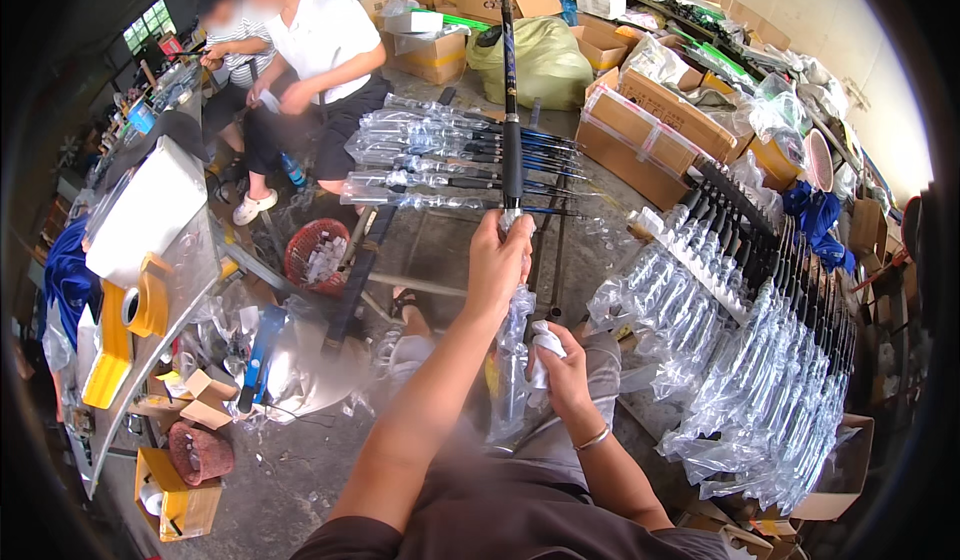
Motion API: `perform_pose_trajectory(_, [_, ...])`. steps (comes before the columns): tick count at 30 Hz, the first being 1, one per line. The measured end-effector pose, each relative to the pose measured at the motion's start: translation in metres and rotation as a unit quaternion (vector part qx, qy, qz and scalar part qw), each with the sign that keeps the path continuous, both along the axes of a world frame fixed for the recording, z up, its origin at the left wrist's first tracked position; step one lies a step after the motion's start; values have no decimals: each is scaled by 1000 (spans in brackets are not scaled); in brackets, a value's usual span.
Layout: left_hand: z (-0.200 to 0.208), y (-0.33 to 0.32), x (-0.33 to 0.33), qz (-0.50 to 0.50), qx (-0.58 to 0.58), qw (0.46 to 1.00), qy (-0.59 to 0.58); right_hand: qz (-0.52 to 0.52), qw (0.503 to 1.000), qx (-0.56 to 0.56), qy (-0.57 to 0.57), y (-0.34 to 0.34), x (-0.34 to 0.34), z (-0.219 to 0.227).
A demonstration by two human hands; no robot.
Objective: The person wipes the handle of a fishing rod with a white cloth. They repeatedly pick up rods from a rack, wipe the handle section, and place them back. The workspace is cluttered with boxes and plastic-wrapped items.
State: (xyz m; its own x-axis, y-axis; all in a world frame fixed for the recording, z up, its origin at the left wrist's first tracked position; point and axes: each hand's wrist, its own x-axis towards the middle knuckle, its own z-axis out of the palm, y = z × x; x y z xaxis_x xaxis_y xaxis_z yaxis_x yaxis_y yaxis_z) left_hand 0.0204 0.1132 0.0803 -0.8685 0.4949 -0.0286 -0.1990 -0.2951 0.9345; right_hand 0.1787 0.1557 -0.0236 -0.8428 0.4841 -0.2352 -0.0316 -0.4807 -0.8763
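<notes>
Left hand (500, 260): wrapped tight around a long, thin, dark rod with a thick black handle (512, 160).
Right hand (565, 372): lower down, pinching a crumpled white cloth or paper (547, 350); a shiny silver bangle (594, 438) is on that wrist.
Rod's place: in front of the person, standing nearly straight up and down in the picture, in the left hand.
Rod's look: black and smooth on the handle, thinner and dark toward the top. A wrinkly, see-through plastic sleeve (513, 360) hangs below the left hand.
In the way: the left fingers hide a bit of the rod. The rod crosses in front of a row of dark rods in clear plastic (420, 150), lying sideways.
Right side: many black rods in shiny clear bags (750, 390) lean side by side. Behind them is a long brown cardboard box (650, 130).
Left side: a round red plastic basket (318, 228) holds small white bits. Two people (330, 35) sit farther back.
Far back: a big, puffy, pale green sack (530, 65) sits near more boxes.
</notes>
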Motion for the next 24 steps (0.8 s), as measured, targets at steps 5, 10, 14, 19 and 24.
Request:
perform_pose_trajectory(5, [-4,9,0,-12,-14,999,-39,-15,999,-33,13,-4,-2,-6])
perform_pose_trajectory(10, [-9,12,-2,-17,-14,998,-53,6,998,-59,36,-8,1,5])
perform_pose_trajectory(14, [-11,14,-1,-20,3,998,-54,13,997,-45,61,-4,3,-2])
perform_pose_trajectory(19, [-6,18,4,12,29,997,-76,15,996,-66,55,-5,4,10])
perform_pose_trajectory(24, [-17,13,-2,-34,39,995,-81,20,997,-50,53,-5,5,11])
